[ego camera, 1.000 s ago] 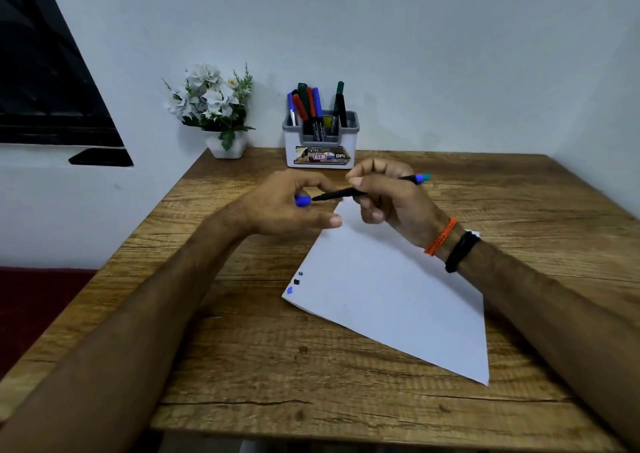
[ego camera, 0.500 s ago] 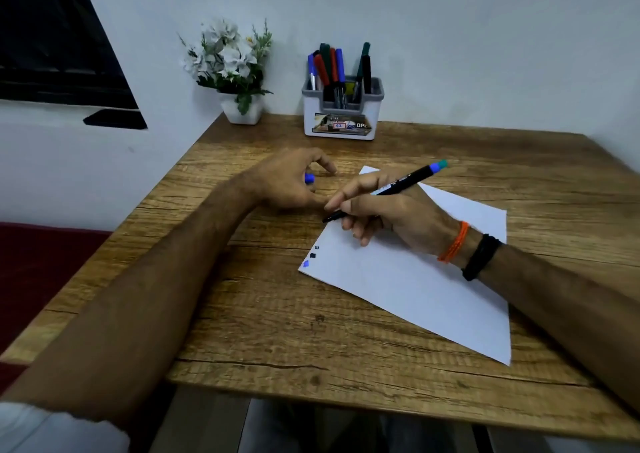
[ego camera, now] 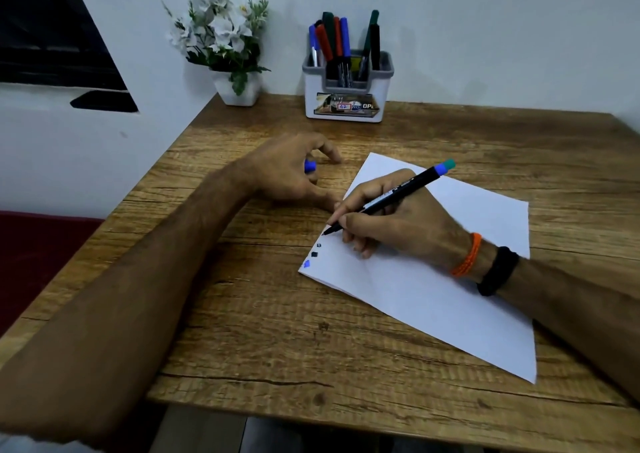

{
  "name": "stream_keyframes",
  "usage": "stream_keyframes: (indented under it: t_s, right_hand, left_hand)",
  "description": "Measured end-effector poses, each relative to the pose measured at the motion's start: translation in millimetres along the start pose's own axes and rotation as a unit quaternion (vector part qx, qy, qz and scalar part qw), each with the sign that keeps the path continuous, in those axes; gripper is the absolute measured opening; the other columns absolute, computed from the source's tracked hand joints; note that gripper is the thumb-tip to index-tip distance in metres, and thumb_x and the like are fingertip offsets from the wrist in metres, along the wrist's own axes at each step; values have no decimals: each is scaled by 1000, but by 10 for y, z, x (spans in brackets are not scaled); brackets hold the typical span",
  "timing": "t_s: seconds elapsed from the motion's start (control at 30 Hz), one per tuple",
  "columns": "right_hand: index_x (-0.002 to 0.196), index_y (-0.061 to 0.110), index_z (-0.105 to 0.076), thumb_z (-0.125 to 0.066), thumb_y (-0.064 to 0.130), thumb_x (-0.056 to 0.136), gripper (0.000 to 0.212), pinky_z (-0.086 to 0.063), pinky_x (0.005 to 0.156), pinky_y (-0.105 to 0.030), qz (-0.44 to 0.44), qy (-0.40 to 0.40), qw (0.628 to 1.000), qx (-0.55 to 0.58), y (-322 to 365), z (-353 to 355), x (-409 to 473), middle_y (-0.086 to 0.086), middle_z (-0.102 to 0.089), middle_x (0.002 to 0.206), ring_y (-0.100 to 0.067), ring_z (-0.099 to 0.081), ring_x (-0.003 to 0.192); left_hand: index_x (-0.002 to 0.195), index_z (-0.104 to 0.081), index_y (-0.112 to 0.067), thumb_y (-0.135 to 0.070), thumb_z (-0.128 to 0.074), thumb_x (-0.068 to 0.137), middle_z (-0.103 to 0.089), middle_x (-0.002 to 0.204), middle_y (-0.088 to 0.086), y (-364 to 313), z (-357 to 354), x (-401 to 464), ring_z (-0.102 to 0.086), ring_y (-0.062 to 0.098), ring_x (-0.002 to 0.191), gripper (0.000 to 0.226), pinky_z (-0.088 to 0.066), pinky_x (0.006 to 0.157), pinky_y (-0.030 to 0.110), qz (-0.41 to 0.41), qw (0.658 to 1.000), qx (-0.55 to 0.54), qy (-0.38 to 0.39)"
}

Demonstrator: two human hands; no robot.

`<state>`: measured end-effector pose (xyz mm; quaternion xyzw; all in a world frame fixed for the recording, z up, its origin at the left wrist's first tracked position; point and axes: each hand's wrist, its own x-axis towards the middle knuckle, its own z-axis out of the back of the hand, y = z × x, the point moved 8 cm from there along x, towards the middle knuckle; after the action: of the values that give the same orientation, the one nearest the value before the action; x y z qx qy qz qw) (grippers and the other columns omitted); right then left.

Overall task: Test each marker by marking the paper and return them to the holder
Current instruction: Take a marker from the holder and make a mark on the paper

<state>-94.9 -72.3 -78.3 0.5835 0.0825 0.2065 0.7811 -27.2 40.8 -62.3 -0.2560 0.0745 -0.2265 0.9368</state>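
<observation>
1. Right-hand fingers (ego camera: 356,244) curled round a black marker (ego camera: 391,194), pinching the barrel low down near the tip, between thumb and forefinger; barrel slanting up and back over the right hand (ego camera: 398,224), blue-and-teal end (ego camera: 446,167) highest.
2. Left-hand fingers (ego camera: 329,149) curled loosely round a blue cap (ego camera: 310,166), held in the hollow of the left hand (ego camera: 287,172); hand resting on the wood just left of the sheet.
3. Wooden table (ego camera: 259,331) under everything, set into a corner of pale wall.
4. White paper (ego camera: 433,296) lying skewed on the table, right hand and wrist resting on it.
5. Marker tip (ego camera: 325,233) down at the paper's left edge; whether touching the sheet, cannot tell.
6. White and grey holder (ego camera: 346,92) at the back of the table, well apart from both hands, with blue, red, green and black markers (ego camera: 332,43) standing upright inside.
7. Small white pot of white flowers (ego camera: 221,36) to the left of the holder, at the table's back corner.
8. Orange thread band (ego camera: 467,256) and black band (ego camera: 498,272) side by side on the right wrist.
9. Three small marks (ego camera: 313,254) in a row along the paper's left edge, just below the tip: two dark, the lowest blue.
</observation>
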Motion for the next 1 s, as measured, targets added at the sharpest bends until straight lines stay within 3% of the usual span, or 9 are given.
stream_keyframes:
  t_s: [0.27,0.9,1.0]
  right_hand:
    - [88,-3,-75,-66,-4,86,10,-57,51,-26,-6,5,1000,-7,-18,5,13,-10,-72,64,-13,-67,51]
    - [86,2,-77,-69,1,85,8,-56,51,-23,-31,9,999,-16,-21,2,12,-10,-73,67,-13,-69,54]
    - [86,0,-77,-68,-1,85,9,-55,50,-22,-28,11,999,-20,-18,0,12,-10,-73,66,-12,-68,53]
  left_hand:
    - [122,-54,-27,-42,-80,63,-38,69,-18,-2,-14,40,-42,1,56,66,-34,63,24,-7,1000,10,12]
    - [123,-54,-29,-57,-72,50,-37,74,-20,-36,-4,35,-42,1,60,80,-33,60,22,-7,1000,27,12]
    - [123,-54,-29,-52,-78,56,-37,74,-21,-31,-4,43,-40,1,62,75,-32,59,23,-9,999,34,10]
